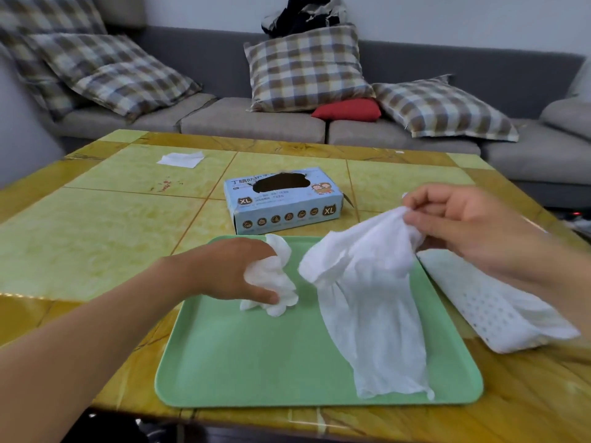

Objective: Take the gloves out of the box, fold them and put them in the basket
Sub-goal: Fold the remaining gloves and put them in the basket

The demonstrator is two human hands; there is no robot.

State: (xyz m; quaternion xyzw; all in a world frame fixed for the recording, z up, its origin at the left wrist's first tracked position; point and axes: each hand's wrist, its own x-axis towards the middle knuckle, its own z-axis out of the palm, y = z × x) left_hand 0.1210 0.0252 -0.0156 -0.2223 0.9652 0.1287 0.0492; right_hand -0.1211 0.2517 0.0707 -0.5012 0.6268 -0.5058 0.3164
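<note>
Yellow-green counter (pixel 96 244) w/ blue "XL" box (pixel 283 199) behind green tray (pixel 256 372): left hand (pixel 230 270) is clutching crumpled white glove (pixel 275 282), right hand (pixel 463 225) is pinching limp white hanging glove (pixel 367 298).

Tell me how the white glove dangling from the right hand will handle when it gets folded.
Probably very floppy: the white glove hangs limp and creased from the right hand, its lower end pooling on the green tray. It looks thin and light, since a fingertip pinch carries it. Folds may spring open; the crumpled glove under the left hand looks bunched.
</note>
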